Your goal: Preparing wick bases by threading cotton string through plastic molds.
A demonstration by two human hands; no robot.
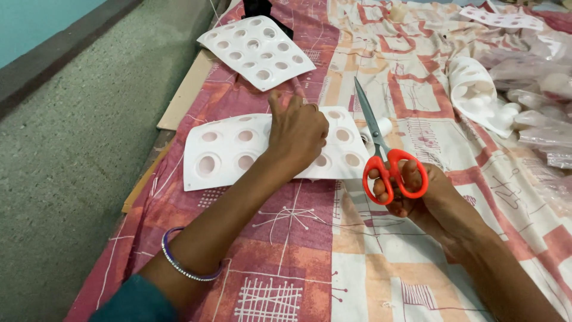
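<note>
My left hand [296,132] rests palm down on a white moulded plastic tray [223,152] with round hollows, pressing it onto the patterned cloth. My right hand [426,194] holds red-handled scissors [381,156] by the loops, fingers through them; the grey blades are closed and point up and away. The blades lie just past the tray's right edge. A small white spool [382,127] sits behind the blades.
A second white hollowed tray [256,50] lies farther back on the red, pink and cream cloth [333,238]. More white moulded pieces [476,92] and clear plastic bags [545,131] crowd the right. A grey floor [77,149] lies to the left.
</note>
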